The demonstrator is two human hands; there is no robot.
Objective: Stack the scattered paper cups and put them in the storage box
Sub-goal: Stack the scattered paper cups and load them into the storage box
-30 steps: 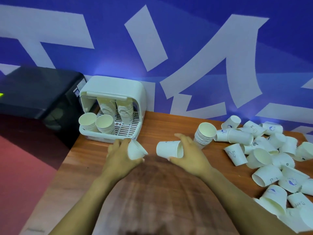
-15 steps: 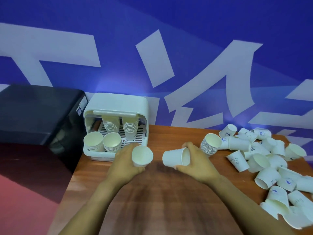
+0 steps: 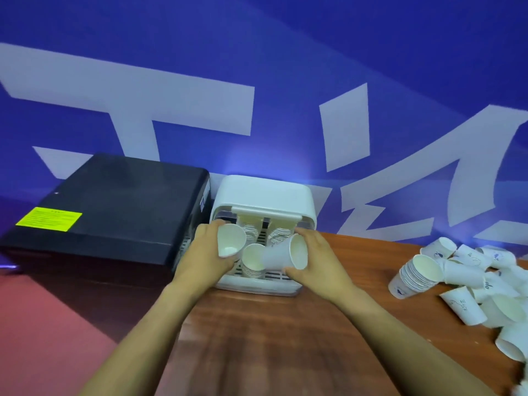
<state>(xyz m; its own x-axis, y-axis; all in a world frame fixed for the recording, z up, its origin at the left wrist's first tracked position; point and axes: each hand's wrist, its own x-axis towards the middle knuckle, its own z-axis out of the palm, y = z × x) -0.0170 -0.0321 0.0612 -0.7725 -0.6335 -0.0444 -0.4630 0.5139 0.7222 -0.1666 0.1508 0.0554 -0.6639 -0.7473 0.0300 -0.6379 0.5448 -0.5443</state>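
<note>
White paper cups are in both hands, held in front of the open mouth of the white plastic storage box [image 3: 264, 192], which stands at the far left end of the brown wood-grain bench [image 3: 285, 338], at about twelve o'clock from the person. The left hand [image 3: 204, 257] has its grip curled round one white paper cup [image 3: 230, 240], mouth tilted toward the camera. The right hand [image 3: 320, 260] has its grip curled round a second white paper cup [image 3: 285, 255] lying on its side, mouth facing three o'clock and base pointing toward the left hand's cup. The two cups are close together but not nested.

Inside the box, a short stack of white cups [image 3: 253, 261] stands on the slatted floor just behind the held cups, and two taller stacks [image 3: 278, 234] hang mouth-down further back. Whether another stack sits behind the left hand cannot be told.

At three o'clock, well apart from the box, a nested stack of printed cups [image 3: 417, 277] lies tilted on the bench, touching a loose heap of scattered paper cups [image 3: 485, 287] that runs to the right edge.

At nine o'clock, just beside the box, sits a black rectangular machine [image 3: 114, 207] with a yellow label [image 3: 49, 222]. Behind everything stands a blue wall with large white lettering [image 3: 257, 67].
</note>
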